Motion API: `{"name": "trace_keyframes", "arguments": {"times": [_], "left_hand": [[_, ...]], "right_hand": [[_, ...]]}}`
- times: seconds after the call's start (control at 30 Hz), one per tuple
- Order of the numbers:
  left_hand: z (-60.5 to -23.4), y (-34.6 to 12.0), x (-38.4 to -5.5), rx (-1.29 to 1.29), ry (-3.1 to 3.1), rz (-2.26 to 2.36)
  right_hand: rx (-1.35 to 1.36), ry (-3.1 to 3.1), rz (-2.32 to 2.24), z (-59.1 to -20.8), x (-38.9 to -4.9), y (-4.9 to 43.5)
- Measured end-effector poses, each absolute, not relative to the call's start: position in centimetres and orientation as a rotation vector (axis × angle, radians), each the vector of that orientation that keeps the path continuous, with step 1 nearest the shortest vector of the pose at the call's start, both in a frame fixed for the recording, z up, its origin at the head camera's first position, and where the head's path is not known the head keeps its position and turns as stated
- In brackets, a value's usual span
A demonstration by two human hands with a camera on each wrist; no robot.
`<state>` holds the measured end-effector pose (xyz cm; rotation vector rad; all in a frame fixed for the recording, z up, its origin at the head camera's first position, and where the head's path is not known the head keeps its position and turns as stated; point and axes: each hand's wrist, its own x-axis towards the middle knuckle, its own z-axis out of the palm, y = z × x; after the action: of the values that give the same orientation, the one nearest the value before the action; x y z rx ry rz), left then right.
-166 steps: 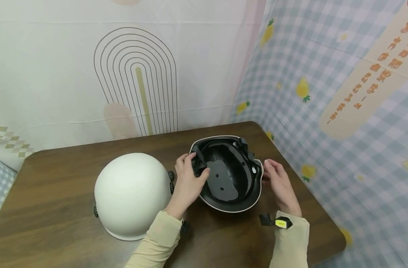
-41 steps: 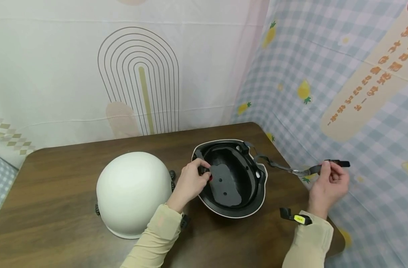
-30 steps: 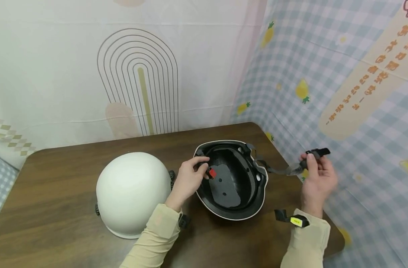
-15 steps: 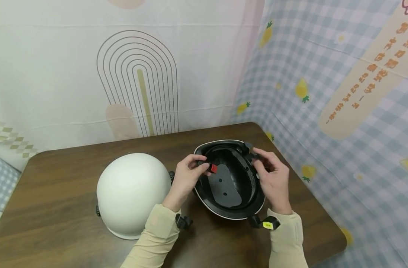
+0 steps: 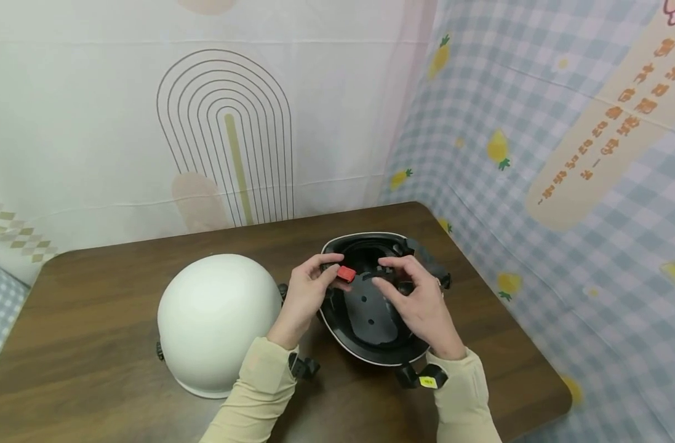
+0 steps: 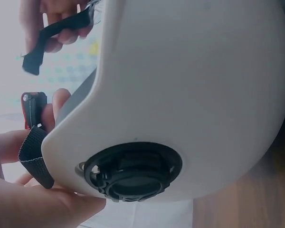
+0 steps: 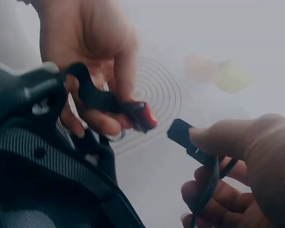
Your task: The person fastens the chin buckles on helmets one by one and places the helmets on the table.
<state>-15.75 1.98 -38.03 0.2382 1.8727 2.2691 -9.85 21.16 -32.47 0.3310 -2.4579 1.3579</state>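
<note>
On the tabletop (image 5: 514, 363), the upturned helmet (image 5: 383, 355) sat at three o'clock of the white helmet (image 5: 218, 320), its red buckle (image 5: 346, 274) pinched by the left hand (image 5: 305, 292) and black clip (image 7: 180, 134) by the right hand (image 5: 421, 303), both taken up but unjoined, the clip's strap (image 7: 207, 189) partly hidden in the grip.

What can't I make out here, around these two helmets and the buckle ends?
Dome-up helmet: inside hidden by its own shell, head view.
Black buckle end: partly covered by the right hand, dark against the liner, head view.
Upturned helmet: shell cut off by the picture's top edge, left wrist view.
Yellow label: print too small, head view.
</note>
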Motion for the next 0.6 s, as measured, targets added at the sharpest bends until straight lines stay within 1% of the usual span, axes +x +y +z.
{"name": "trace_keyframes", "arguments": {"times": [0.37, 0.6], "left_hand": [[-38.0, 1.6, -15.8, 0.239, 1.824, 2.316], [-37.8, 1.6, -15.8, 0.233, 1.789, 2.327]], "right_hand": [[0.403, -2.422, 1.373, -32.6, -10.0, 19.5], [0.425, -2.362, 1.4, -32.9, -10.1, 19.3]]}}
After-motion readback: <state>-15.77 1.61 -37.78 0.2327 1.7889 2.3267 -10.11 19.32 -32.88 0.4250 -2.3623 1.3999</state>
